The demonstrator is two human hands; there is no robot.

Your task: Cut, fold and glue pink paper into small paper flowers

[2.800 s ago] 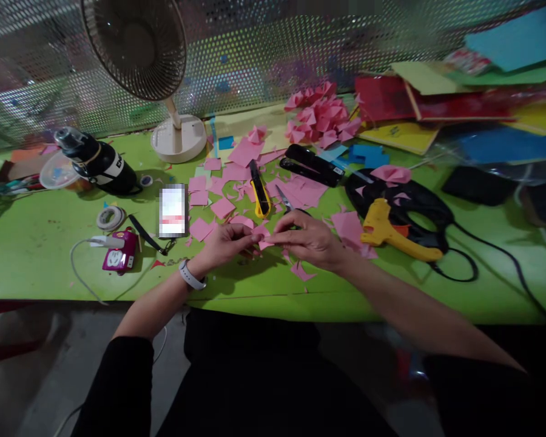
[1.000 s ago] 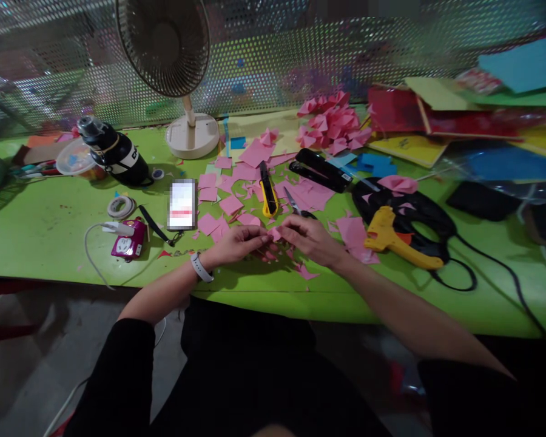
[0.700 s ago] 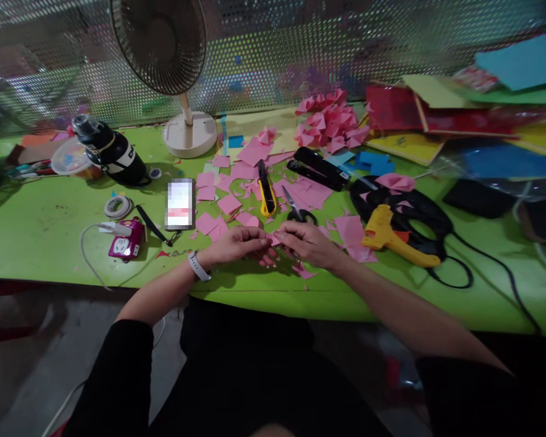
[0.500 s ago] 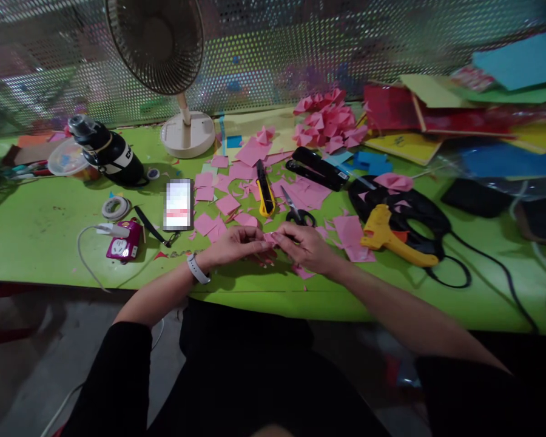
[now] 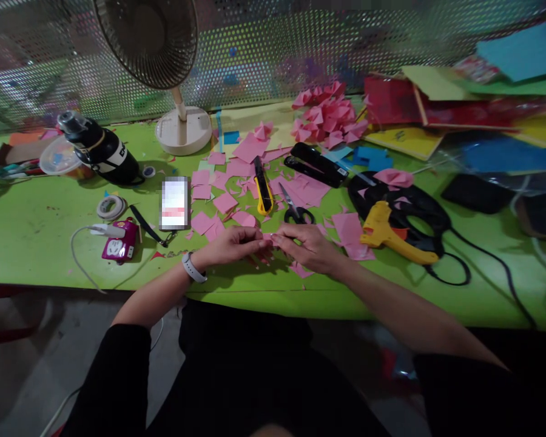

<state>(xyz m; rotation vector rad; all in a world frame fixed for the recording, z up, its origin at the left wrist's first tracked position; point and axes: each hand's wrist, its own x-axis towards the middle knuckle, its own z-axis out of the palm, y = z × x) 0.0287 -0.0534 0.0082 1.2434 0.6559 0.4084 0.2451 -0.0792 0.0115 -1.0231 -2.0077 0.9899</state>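
My left hand and my right hand meet fingertip to fingertip over the near part of the green table. Both pinch a small pink paper piece between them, most of it hidden by the fingers. Pink paper squares and scraps lie scattered just beyond my hands. Scissors lie right behind my right hand, and a yellow utility knife lies further back. A pile of folded pink paper shapes sits at the back.
A fan stands at the back left beside a black bottle. A phone, tape roll and pink device lie left. A black stapler, yellow glue gun with cord, and coloured paper sheets fill the right.
My hands have stayed together on the pink piece, with the fingers shifting slightly as they work it. The view has drifted a little; nothing else on the table moved.
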